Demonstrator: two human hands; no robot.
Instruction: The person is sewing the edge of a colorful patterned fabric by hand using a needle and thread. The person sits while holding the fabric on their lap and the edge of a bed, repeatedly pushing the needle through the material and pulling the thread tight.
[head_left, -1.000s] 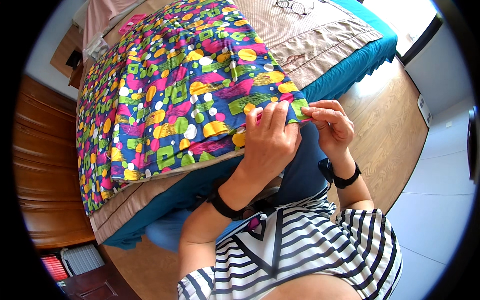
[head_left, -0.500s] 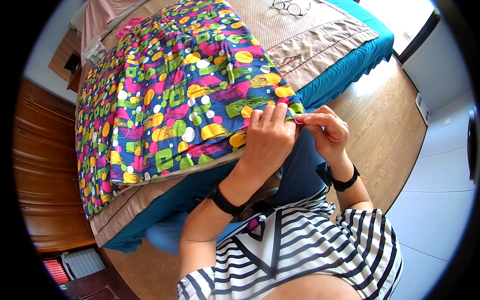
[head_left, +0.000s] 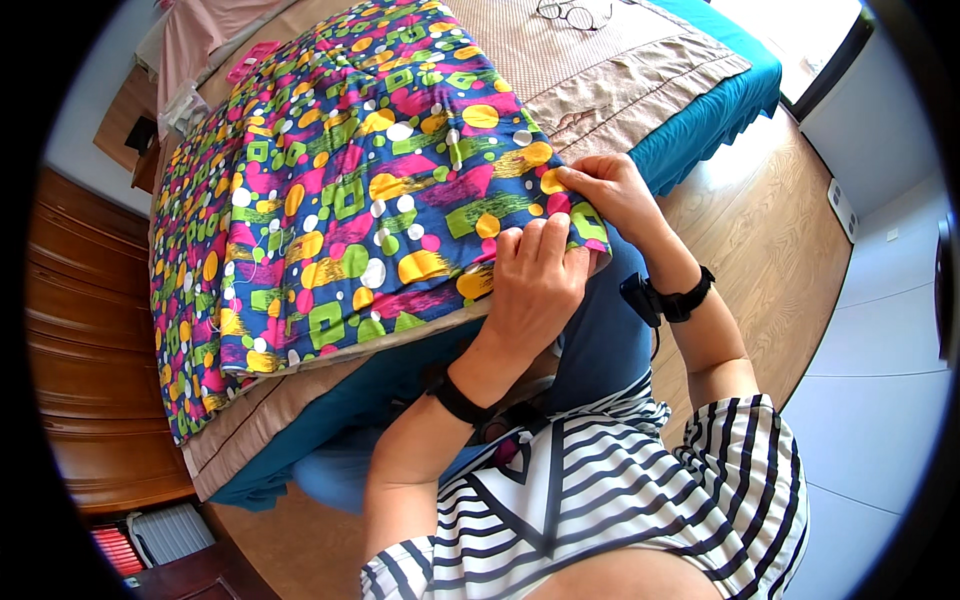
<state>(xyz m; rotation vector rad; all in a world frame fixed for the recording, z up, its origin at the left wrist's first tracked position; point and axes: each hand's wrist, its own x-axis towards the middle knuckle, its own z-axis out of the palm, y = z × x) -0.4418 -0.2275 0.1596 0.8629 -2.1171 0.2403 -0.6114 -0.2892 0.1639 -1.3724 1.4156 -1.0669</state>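
A quilt (head_left: 340,200) with a bright pattern of yellow, pink, green and white shapes on dark blue lies spread over the bed. Near its corner on the right, my left hand (head_left: 540,275) grips the front edge, fingers on top and thumb close beside them. My right hand (head_left: 612,190) pinches the quilt's right-hand edge between thumb and fingers, a little farther up from that corner. The corner itself shows between the two hands, hanging over my knee. What lies under the left fingers is hidden by the cloth.
Beneath the quilt is a beige bedspread (head_left: 630,95) over a teal bed skirt (head_left: 690,130). Eyeglasses (head_left: 578,14) rest at the far side. A pink plastic item (head_left: 255,60) lies at the far left. Wooden cabinet doors (head_left: 95,340) stand left, wood flooring (head_left: 745,250) to the right.
My right hand has left the corner tip and moved up and slightly left along the quilt's right edge. The corner has spread out flatter. My left hand stays nearly in place.
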